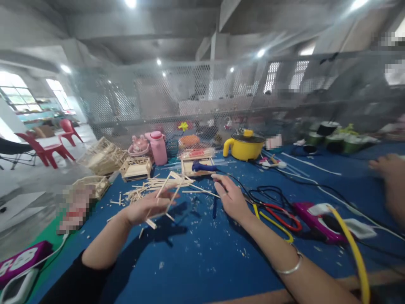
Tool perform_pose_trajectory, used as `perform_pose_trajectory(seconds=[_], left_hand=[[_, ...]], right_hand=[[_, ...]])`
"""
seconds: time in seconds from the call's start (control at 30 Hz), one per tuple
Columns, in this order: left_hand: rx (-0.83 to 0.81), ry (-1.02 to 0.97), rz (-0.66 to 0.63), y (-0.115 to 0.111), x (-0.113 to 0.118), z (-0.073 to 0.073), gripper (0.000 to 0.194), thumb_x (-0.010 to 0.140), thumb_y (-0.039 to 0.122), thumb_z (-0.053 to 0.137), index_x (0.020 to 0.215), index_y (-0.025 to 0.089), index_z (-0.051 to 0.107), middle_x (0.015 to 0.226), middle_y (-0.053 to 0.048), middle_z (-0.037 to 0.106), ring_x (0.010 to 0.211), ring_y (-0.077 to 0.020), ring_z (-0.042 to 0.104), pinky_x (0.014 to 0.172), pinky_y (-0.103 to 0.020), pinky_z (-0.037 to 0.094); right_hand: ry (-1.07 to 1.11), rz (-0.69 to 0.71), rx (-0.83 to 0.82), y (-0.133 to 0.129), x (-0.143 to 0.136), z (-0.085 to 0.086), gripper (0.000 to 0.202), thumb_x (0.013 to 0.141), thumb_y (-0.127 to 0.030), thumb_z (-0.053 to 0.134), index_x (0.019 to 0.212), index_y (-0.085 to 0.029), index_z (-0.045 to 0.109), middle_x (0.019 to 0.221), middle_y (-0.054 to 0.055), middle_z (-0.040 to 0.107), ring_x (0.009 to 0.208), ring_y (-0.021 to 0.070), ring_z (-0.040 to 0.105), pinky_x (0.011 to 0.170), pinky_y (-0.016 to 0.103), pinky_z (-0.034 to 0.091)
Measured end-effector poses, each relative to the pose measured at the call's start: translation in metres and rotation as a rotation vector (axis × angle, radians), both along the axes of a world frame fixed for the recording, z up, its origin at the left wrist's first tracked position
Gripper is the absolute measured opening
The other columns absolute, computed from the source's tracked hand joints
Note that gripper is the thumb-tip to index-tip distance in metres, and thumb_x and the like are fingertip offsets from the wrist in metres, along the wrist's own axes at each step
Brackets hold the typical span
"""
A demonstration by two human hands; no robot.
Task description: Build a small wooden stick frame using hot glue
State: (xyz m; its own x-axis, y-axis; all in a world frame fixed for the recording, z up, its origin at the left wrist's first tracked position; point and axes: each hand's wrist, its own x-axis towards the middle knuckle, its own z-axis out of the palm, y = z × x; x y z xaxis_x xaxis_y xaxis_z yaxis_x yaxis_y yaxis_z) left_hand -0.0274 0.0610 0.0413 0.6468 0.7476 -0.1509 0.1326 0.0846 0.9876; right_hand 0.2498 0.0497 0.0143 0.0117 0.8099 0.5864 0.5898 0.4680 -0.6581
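Observation:
My left hand (150, 207) has its fingers around a small frame of thin wooden sticks (173, 197), tilted above the blue table. My right hand (230, 196) reaches forward with its fingers apart and slightly bent, just short of a blue glue gun (204, 167). One slanted wooden stick (202, 188) ends at the thumb side of this hand; I cannot tell whether they touch. The glue gun's nozzle end rests at a shallow wooden stick tray (187, 168). Behind my left hand lies a loose pile of wooden sticks (139, 192).
Finished stick pieces (136, 169) and a pink jug (158, 147) stand back left; a yellow electric pot (247, 145) stands behind. Red-handled pliers (284, 215), black cables and a purple power strip (319, 223) lie right. Another person's hand (390, 169) is at the far right.

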Motion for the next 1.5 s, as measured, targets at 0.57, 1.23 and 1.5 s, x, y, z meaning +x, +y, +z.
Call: perform_pose_trajectory(seconds=[0.57,1.23,1.5], left_hand=[[-0.598,-0.603,-0.304,-0.036,0.025,-0.034,0.088,0.075,0.08,0.029,0.139,0.02,0.032,0.124,-0.018,0.054,0.096,-0.0297,0.062,0.085,-0.05,0.043],[-0.506,-0.635,-0.148,-0.046,0.029,-0.029,0.092,0.067,0.088,0.026,0.13,0.021,0.032,0.11,-0.016,0.064,0.09,-0.0286,0.066,0.083,-0.045,0.044],[0.176,-0.048,0.693,-0.024,0.007,-0.027,0.035,0.065,0.047,0.072,0.069,0.016,0.057,0.044,0.008,0.039,0.037,-0.0068,0.033,0.038,-0.02,0.027]], right_hand=[[0.843,0.526,-0.556,-0.005,-0.053,-0.014,0.042,0.08,-0.057,0.055,0.079,-0.017,0.068,0.084,0.007,0.072,0.076,0.0168,0.066,0.072,0.03,0.051],[0.922,0.353,-0.487,0.012,-0.046,-0.024,0.031,0.06,-0.025,0.081,0.083,-0.021,0.061,0.066,-0.006,0.06,0.053,0.0063,0.055,0.051,0.019,0.05],[1.05,0.213,-0.277,0.019,-0.023,-0.016,0.038,0.055,-0.02,0.082,0.084,-0.024,0.058,0.063,-0.011,0.056,0.053,0.004,0.056,0.053,0.015,0.054]])
